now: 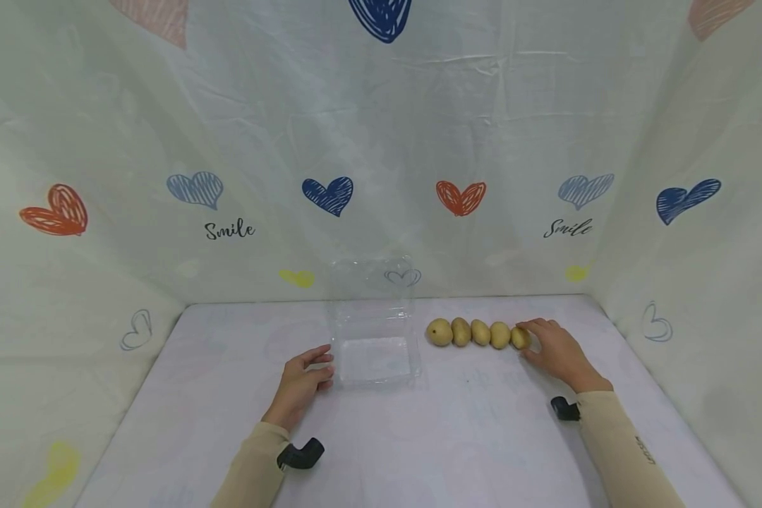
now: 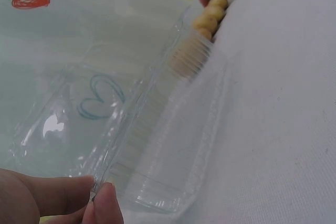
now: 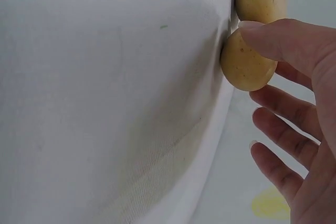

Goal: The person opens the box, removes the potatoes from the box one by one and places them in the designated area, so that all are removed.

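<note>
An open clear plastic container (image 1: pixel 376 361) with a hinged lid (image 1: pixel 370 282) raised at the back stands mid-table. My left hand (image 1: pixel 300 384) pinches its left rim between thumb and fingers, as the left wrist view shows close up. To the right of the container, several small yellow potatoes lie in a row, the largest potato (image 1: pixel 439 332) at the left end. At the right end, my right hand (image 1: pixel 557 351) holds the last potato (image 3: pixel 247 61), with the thumb over its near side and the index finger partly hidden behind it. Its other fingers are spread apart.
A white cloth covers the table (image 1: pixel 381 444). Behind it and at both sides hangs a pale curtain (image 1: pixel 514 254) printed with hearts and the word Smile. Black wrist mounts (image 1: pixel 301 454) sit at both beige sleeves.
</note>
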{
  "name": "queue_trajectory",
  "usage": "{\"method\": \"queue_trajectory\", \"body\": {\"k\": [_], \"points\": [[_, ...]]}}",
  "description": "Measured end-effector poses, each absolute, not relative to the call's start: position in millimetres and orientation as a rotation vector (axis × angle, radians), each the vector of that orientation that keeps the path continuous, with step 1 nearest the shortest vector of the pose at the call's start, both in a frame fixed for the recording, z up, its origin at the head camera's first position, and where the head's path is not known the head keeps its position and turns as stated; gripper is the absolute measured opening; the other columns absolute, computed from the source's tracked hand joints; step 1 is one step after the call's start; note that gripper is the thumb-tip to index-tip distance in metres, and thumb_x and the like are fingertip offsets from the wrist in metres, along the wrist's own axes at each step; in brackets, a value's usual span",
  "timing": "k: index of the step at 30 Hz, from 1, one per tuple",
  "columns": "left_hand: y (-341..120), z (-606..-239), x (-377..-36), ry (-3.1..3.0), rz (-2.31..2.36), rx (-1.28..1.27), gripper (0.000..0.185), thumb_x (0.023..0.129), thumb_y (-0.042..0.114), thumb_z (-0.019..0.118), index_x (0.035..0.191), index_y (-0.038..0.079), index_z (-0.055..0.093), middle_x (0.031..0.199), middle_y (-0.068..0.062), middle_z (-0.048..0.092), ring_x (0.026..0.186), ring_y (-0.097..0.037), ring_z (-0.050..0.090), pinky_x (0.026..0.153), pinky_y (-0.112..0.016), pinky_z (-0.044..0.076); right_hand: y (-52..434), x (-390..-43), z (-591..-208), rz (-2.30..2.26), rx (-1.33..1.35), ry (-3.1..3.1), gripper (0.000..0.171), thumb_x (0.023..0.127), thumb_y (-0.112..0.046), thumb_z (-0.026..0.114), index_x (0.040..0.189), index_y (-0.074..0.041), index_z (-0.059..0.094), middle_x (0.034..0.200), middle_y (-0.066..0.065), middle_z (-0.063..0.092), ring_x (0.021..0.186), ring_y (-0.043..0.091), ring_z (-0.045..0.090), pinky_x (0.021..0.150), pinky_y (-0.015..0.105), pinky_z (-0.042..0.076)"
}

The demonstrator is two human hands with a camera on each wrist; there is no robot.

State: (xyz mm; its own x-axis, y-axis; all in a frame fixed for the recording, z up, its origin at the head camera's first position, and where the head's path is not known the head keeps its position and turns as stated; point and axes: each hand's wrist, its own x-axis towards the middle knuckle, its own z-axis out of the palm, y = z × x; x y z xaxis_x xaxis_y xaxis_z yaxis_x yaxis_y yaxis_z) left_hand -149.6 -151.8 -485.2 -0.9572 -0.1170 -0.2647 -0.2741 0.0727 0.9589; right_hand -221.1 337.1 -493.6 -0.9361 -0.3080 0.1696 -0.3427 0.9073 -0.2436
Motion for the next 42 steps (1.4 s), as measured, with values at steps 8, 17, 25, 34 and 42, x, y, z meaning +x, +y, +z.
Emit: {"method": "queue_trajectory", "body": {"k": [8,17,25,34,42], "points": [[-151.2,-486.3,-149.6,2.207,2.022,-0.407,0.049,0.098,-0.008,0.065,0.146,-0.006,0.057,0.134,-0.026,0.060,0.090,-0.015,0.063,0.074,-0.023,0.059,339.5,-216.0,-493.1,0.436,0.505,-2.932,0.052,0.085,-0.008,0.087,0.131,0.004,0.067,0.128,0.025,0.068,0.120,0.048,0.060,0.102,0.065,0.050],[-151.0,-486.7,-149.8,2.207,2.025,-0.405,0.048,0.097,-0.009,0.065,0.145,-0.006,0.058,0.132,-0.025,0.061,0.090,-0.015,0.063,0.074,-0.023,0.059,336.0,-209.4,-488.0,0.442,0.494,-2.929,0.051,0.085,-0.007,0.087,0.131,0.003,0.067,0.129,0.026,0.067,0.122,0.050,0.059,0.102,0.066,0.049],[-152.4,-485.5,-151.1,2.189,2.037,-0.384,0.049,0.098,-0.008,0.065,0.146,-0.006,0.057,0.134,-0.026,0.059,0.089,-0.015,0.063,0.074,-0.024,0.059,334.7,-202.6,-481.9,0.450,0.501,-2.892,0.052,0.084,-0.008,0.087,0.131,0.003,0.067,0.129,0.027,0.067,0.121,0.050,0.059,0.102,0.066,0.049],[-154.8,-485.9,-151.2,2.174,2.039,-0.360,0.049,0.099,-0.008,0.065,0.146,-0.006,0.057,0.135,-0.027,0.059,0.091,-0.015,0.063,0.075,-0.023,0.059,334.4,-194.7,-478.5,0.472,0.504,-2.862,0.051,0.085,-0.007,0.087,0.132,0.003,0.067,0.130,0.026,0.067,0.121,0.048,0.060,0.102,0.065,0.049],[-158.1,-486.5,-151.9,2.122,2.057,-0.358,0.048,0.100,-0.007,0.064,0.147,-0.006,0.055,0.137,-0.028,0.058,0.091,-0.015,0.063,0.075,-0.023,0.059,338.4,-187.0,-478.7,0.489,0.533,-2.807,0.052,0.084,-0.006,0.087,0.131,0.003,0.067,0.127,0.026,0.068,0.118,0.048,0.060,0.099,0.065,0.050]]}}
